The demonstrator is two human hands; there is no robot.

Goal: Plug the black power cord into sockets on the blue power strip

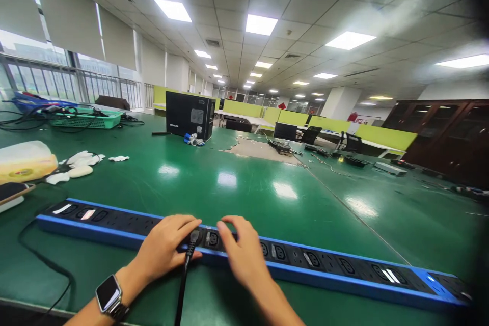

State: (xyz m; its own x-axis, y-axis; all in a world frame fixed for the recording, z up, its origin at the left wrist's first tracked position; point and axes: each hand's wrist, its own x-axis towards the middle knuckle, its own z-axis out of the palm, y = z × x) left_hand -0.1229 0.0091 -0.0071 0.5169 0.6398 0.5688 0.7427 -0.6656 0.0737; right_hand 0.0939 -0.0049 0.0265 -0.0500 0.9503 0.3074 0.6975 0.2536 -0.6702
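Observation:
A long blue-edged black power strip (328,262) lies across the near part of the green table, with rows of sockets on top. A black plug (194,237) on a thick cord sits at one of its middle sockets; whether it is fully seated I cannot tell. My left hand (164,244), wearing a watch (109,293), grips the strip just left of the plug, fingers over the top and thumb at the front edge. To the right of the plug, my right hand (246,252) is curled over the strip, its far fingers partly hidden. An uncovered socket (212,239) shows between both hands.
A black computer case (189,114) stands farther back, with blue-white gloves (194,139) before it. A green basket (86,119) of cables is at back left. White scraps (82,159) and a phone (15,191) lie left. A thin cable (46,262) runs past the strip's left end.

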